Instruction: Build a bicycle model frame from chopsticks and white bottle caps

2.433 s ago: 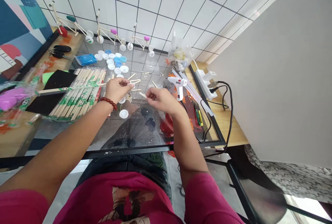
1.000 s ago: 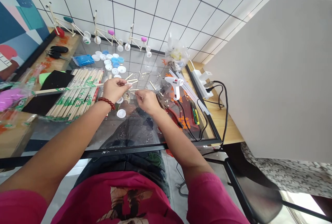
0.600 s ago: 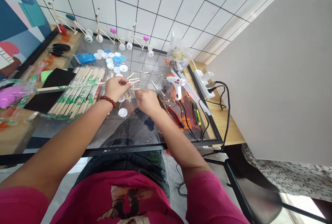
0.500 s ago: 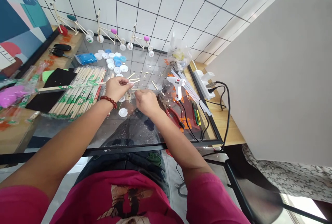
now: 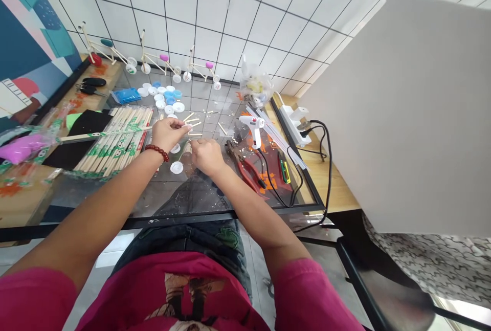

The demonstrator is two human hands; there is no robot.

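Note:
My left hand, with a red bead bracelet at the wrist, is closed in a pinch on a white bottle cap, mostly covered by the fingertips. Just to its right and nearer to me, my right hand is closed with the fingers curled; whatever is in it is too small or hidden to name. Short cut wooden sticks lie just beyond the fingertips. A loose white cap rests on the glass tabletop below my left hand. More white and blue caps are grouped farther back.
Wrapped chopsticks lie at left. A glue gun, red-handled pliers, a utility knife and glue sticks are at right, near a power strip. Small stick-and-cap tricycles stand along the back.
The view has shifted slightly, so most things appear a little farther left. My right hand has come slightly closer to my left; the left keeps its pinch on the cap.

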